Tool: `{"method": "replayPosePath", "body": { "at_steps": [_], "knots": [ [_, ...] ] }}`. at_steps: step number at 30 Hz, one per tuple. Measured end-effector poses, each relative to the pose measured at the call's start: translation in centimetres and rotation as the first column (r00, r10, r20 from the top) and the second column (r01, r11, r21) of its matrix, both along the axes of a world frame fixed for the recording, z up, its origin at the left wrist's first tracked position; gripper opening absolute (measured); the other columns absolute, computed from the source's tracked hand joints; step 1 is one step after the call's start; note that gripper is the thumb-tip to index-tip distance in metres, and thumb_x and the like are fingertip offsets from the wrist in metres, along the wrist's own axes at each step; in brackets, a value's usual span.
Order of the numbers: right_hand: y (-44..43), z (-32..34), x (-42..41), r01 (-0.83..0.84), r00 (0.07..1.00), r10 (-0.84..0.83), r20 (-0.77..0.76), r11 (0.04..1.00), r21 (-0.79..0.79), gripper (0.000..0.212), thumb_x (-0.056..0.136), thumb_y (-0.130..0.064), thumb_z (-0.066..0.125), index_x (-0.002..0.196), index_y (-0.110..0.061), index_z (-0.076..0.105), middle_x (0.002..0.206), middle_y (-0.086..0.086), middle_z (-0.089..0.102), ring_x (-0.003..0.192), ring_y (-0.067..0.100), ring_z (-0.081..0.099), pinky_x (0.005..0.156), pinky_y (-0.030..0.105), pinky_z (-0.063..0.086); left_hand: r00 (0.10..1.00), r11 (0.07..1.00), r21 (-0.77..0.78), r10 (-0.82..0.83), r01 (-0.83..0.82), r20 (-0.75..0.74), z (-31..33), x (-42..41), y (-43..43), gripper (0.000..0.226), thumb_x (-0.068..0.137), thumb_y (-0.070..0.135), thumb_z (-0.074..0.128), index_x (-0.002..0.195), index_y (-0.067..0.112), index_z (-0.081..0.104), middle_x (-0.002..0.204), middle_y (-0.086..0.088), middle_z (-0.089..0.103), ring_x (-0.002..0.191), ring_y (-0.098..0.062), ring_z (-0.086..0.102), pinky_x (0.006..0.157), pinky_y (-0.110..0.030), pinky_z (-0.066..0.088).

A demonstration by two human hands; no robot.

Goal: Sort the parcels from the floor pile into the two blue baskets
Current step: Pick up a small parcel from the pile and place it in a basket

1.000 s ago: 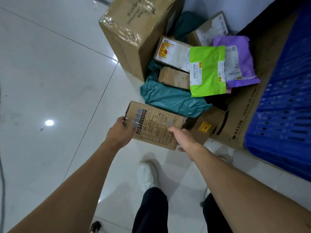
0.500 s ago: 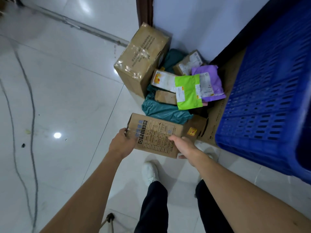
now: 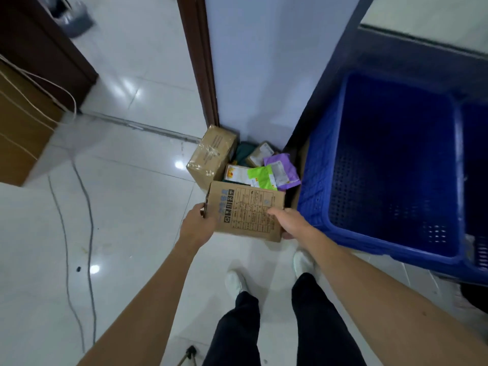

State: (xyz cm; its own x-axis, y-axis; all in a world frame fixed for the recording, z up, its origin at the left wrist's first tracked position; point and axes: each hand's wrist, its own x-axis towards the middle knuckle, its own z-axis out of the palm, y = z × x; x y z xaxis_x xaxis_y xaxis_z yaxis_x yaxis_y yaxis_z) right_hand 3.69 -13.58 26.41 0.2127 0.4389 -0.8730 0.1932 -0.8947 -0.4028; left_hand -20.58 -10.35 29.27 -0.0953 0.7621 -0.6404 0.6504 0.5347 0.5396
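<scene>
Brown corrugated cardboard fills the middle of the view: a flat rectangular cardboard parcel (image 3: 248, 211), its top face printed with a grid of handling symbols, is held in the air by both of a person's bare hands. The left hand (image 3: 196, 225) wraps its fingers round the parcel's left end. The right hand (image 3: 287, 221) clamps the near right corner, thumb on top and fingers underneath. The parcel hangs above the glossy white tiled floor (image 3: 118, 207), between the person's white shoes (image 3: 235, 282) and the floor pile (image 3: 250, 169), which lies beyond it against a pale wall. In that pile are a large taped cardboard carton (image 3: 211, 157), a purple plastic mailer bag (image 3: 282, 167), a lime-green mailer bag (image 3: 261, 178), a white packet with orange print (image 3: 235, 173), a small labelled cardboard box (image 3: 260, 154) and something teal, mostly hidden. Just to the right of the held parcel stands a large blue perforated plastic basket (image 3: 319, 186), the visible part of its bottom bare. A second blue basket (image 3: 476, 180) shows only as a sliver at the right edge, and its contents cannot be made out. The step in hand looks like the carry from pile to basket, early in the sort, since most parcels lie unsorted. The next move likely calls for swinging the parcel rightward, lifting it clear of the near basket's rim and lowering it in before both hands let go. Which basket suits it cannot be judged from here.
</scene>
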Motion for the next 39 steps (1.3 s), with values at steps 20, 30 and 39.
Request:
{"method": "replayPosePath", "body": {
  "at_steps": [20, 30, 39],
  "knots": [
    [-12.0, 20.7, 11.1, 0.263, 0.960, -0.280, -0.014, 0.881, 0.393, 0.044, 0.095, -0.052, 0.056, 0.122, -0.017, 0.062, 0.109, 0.002, 0.069, 0.096, 0.020, 0.065, 0.088, 0.039, 0.054, 0.981, 0.869, 0.492, -0.140, 0.056, 0.137, 21.4, 15.0, -3.2, 0.038, 0.093, 0.049, 0.058, 0.115, 0.021, 0.068, 0.096, 0.007, 0.064, 0.090, -0.016, 0.062, 0.081, -0.032, 0.051],
    [-26.1, 25.1, 26.7, 0.390, 0.899, -0.438, -0.025, 0.770, 0.506, 0.039, 0.095, -0.051, 0.058, 0.119, -0.021, 0.061, 0.114, -0.002, 0.065, 0.103, 0.020, 0.062, 0.083, 0.037, 0.053, 0.945, 0.809, 0.561, -0.298, 0.176, 0.133, 24.5, 32.3, -13.8, 0.035, 0.092, 0.036, 0.058, 0.122, 0.020, 0.067, 0.114, 0.001, 0.067, 0.100, -0.021, 0.060, 0.085, -0.034, 0.047],
    [-36.9, 28.2, 39.1, 0.433, 0.833, -0.553, -0.014, 0.637, 0.637, 0.024, 0.103, -0.036, 0.052, 0.121, -0.024, 0.062, 0.106, -0.003, 0.068, 0.090, 0.013, 0.064, 0.067, 0.027, 0.053, 0.879, 0.822, 0.521, -0.405, 0.231, 0.250, 25.5, 46.7, -21.9, 0.033, 0.092, 0.042, 0.058, 0.117, 0.022, 0.056, 0.104, 0.006, 0.062, 0.089, -0.012, 0.058, 0.077, -0.037, 0.049]
  ]
}}
